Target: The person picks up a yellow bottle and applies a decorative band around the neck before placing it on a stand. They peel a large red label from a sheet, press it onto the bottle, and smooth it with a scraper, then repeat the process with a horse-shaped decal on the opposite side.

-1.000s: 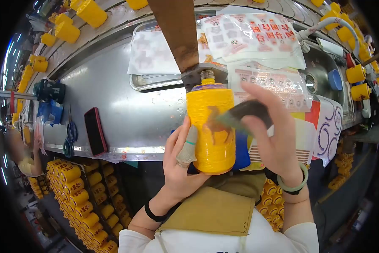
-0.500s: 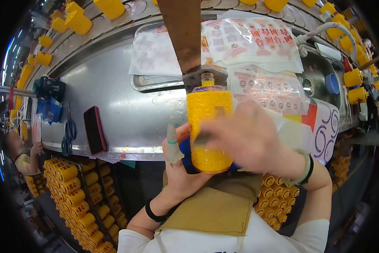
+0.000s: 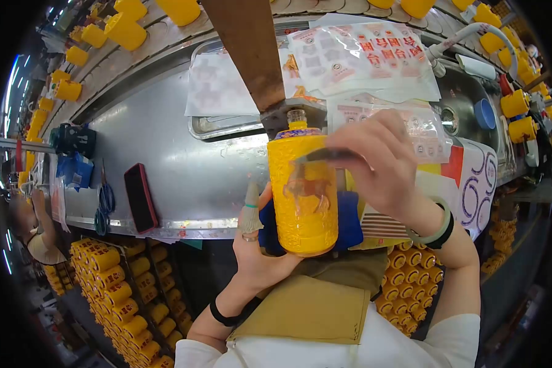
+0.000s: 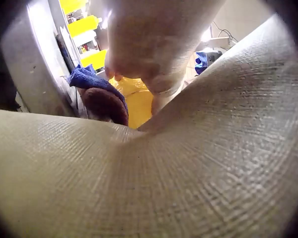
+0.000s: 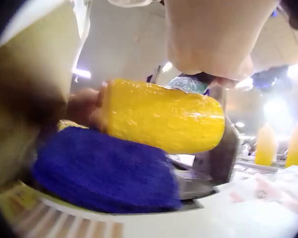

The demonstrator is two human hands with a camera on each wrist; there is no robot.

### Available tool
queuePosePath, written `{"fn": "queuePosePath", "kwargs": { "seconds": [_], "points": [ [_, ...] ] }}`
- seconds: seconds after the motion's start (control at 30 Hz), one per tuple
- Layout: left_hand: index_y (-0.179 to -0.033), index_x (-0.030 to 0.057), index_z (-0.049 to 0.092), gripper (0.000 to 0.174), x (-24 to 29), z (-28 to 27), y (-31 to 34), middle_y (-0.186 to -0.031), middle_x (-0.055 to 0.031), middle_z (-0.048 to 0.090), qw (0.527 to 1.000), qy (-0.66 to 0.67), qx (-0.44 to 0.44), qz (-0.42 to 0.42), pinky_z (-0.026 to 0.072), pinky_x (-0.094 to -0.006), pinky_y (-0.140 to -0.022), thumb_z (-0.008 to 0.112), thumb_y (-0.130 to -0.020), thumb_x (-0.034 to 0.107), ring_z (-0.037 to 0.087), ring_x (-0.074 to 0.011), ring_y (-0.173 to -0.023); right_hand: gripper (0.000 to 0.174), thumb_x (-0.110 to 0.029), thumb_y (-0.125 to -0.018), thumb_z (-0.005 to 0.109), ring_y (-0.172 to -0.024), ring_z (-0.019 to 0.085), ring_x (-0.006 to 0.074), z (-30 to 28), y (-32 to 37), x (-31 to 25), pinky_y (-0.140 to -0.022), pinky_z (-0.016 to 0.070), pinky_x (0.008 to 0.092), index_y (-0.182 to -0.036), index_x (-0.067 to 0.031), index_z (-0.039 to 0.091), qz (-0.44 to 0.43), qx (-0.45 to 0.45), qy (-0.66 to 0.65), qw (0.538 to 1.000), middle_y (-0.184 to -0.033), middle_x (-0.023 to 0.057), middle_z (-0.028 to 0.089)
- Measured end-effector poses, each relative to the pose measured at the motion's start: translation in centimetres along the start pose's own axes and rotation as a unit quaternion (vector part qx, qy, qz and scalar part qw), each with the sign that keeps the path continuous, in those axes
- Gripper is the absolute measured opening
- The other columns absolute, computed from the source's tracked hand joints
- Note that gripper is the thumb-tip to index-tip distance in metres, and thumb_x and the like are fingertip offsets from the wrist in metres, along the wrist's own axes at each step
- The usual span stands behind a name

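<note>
A yellow embossed bottle (image 3: pixel 301 214) with a reddish-brown horse picture on its front stands nearly upright, its glass neck at a metal bracket (image 3: pixel 293 112). My left hand (image 3: pixel 254 248) holds it from the left and below, with a pale cot on one finger. My right hand (image 3: pixel 380 162) pinches a dark flat piece (image 3: pixel 334 156) against the bottle's upper front, above the horse. The right wrist view shows the bottle (image 5: pixel 164 116) from the side, with the right hand (image 5: pixel 208 42) over it. In the left wrist view the bottle (image 4: pixel 138 101) is mostly hidden.
A blue cloth (image 3: pixel 349 218) lies behind the bottle. Printed sheets (image 3: pixel 362 58) and a tray (image 3: pixel 199 126) lie beyond it. On the left are a phone (image 3: pixel 141 197) and scissors (image 3: pixel 105 199); on the right, a sink (image 3: pixel 466 98) with a blue cup (image 3: pixel 484 114).
My right hand swept left across the bottle and is now back at its upper right. The horse picture, covered half a second ago, shows again. My left hand still holds the bottle.
</note>
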State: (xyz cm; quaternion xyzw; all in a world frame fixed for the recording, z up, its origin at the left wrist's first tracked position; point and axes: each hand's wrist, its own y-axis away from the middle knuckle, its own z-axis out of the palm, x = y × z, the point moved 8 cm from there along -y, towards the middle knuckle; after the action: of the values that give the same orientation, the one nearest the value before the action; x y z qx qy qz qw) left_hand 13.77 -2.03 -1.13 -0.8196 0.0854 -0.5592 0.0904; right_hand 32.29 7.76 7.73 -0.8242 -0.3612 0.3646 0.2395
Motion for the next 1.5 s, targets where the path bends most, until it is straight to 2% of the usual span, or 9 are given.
{"fn": "queuePosePath", "kwargs": {
  "seconds": [0.2,0.33,0.53,0.7,0.83,1.0,1.2,1.37,1.5],
  "points": [
    [-0.156,-0.0048,0.034,0.108,-1.6,0.6,0.3,-0.142,-0.0205,0.059,0.993,0.08,-0.019,-0.09,0.0476,-0.0412,-0.109,0.097,-0.071,0.017,0.061,-0.0309,-0.13,0.027,-0.014,-0.078,0.076,-0.087,0.061,0.018,0.4,6.3,-7.7,-0.067,0.0499,0.0342,-0.104,-0.0183,0.075,-0.266,-0.062,-0.092,0.958,-0.107,-0.0042,0.071],
    [-0.154,-0.0057,0.038,0.103,-1.0,0.2,-0.1,-0.139,-0.0209,0.06,0.999,-0.002,-0.037,-0.025,0.0503,-0.0396,-0.106,0.095,-0.07,0.012,0.063,-0.0307,-0.127,0.026,-0.011,-0.079,0.075,-0.089,0.061,0.0189,-0.5,5.1,-2.9,-0.071,0.0483,0.0341,-0.105,-0.0122,0.077,-0.066,0.017,-0.084,0.994,-0.107,0.0008,0.072],
    [-0.153,-0.0059,0.039,0.102,-1.1,0.2,0.0,-0.14,-0.0213,0.06,0.999,0.013,-0.031,-0.023,0.0493,-0.0394,-0.108,0.095,-0.07,0.011,0.064,-0.0309,-0.126,0.026,-0.008,-0.076,0.073,-0.083,0.059,0.015,-0.2,7.0,-6.8,-0.067,0.0497,0.0278,-0.099,-0.0199,0.076,-0.203,0.005,-0.076,0.976,-0.104,-0.0064,0.071],
    [-0.154,-0.0068,0.037,0.105,-1.5,0.3,0.1,-0.141,-0.022,0.059,0.998,0.032,-0.034,-0.032,0.0484,-0.0395,-0.109,0.096,-0.069,0.013,0.063,-0.0311,-0.127,0.025,-0.002,-0.088,0.074,-0.084,0.07,0.0288,1.1,5.8,-0.5,-0.074,0.0558,0.0379,-0.112,-0.0035,0.068,0.242,-0.031,-0.151,0.958,-0.096,0.0138,0.071],
    [-0.155,-0.0068,0.035,0.109,-0.3,0.0,0.0,-0.142,-0.0219,0.058,0.999,0.03,-0.014,-0.028,0.0479,-0.0411,-0.11,0.098,-0.068,0.015,0.062,-0.0318,-0.128,0.032,0.0,-0.086,0.074,-0.086,0.068,0.0314,-0.8,4.3,3.7,-0.074,0.0554,0.0381,-0.117,-0.0038,0.067,0.27,0.037,-0.059,0.96,-0.096,0.0129,0.069],
    [-0.153,-0.006,0.039,0.106,0.7,0.1,-0.3,-0.141,-0.0185,0.059,1.0,0.011,-0.006,-0.023,0.0454,-0.0406,-0.111,0.098,-0.067,0.012,0.06,-0.0262,-0.13,0.031,-0.006,-0.083,0.077,-0.078,0.062,0.0264,1.3,0.0,-3.8,-0.074,0.0501,0.0362,-0.114,-0.0062,0.071,0.047,-0.152,-0.053,0.986,-0.088,0.0061,0.063],
    [-0.153,-0.0065,0.034,0.109,1.2,0.0,-0.3,-0.142,-0.0202,0.055,0.999,0.041,0.019,-0.02,0.0473,-0.0412,-0.109,0.098,-0.068,0.014,0.061,-0.0293,-0.126,0.033,-0.01,-0.079,0.076,-0.079,0.063,0.0222,-1.2,-3.0,-3.0,-0.071,0.0469,0.0365,-0.113,-0.0118,0.075,-0.097,-0.002,0.171,0.98,-0.091,0.0015,0.069],
    [-0.155,-0.0045,0.03,0.11,0.1,0.9,-0.2,-0.145,-0.0188,0.053,0.986,0.156,0.001,-0.057,0.0476,-0.04,-0.11,0.096,-0.068,0.008,0.059,-0.0262,-0.129,0.026,-0.016,-0.075,0.071,-0.074,0.054,0.0116,0.5,4.4,-9.0,-0.066,0.0494,0.0263,-0.102,-0.0156,0.071,-0.21,-0.062,-0.006,0.976,-0.097,-0.004,0.06],
    [-0.154,-0.0011,0.037,0.109,0.2,0.5,-0.2,-0.145,-0.0189,0.046,0.996,0.048,-0.024,-0.073,0.049,-0.0429,-0.105,0.099,-0.067,0.017,0.056,-0.0303,-0.127,0.019,-0.007,-0.089,0.072,-0.085,0.065,0.0182,-1.3,5.0,-4.8,-0.073,0.0515,0.0305,-0.108,-0.0086,0.072,0.098,-0.06,-0.194,0.974,-0.102,0.0055,0.066]
  ]
}}
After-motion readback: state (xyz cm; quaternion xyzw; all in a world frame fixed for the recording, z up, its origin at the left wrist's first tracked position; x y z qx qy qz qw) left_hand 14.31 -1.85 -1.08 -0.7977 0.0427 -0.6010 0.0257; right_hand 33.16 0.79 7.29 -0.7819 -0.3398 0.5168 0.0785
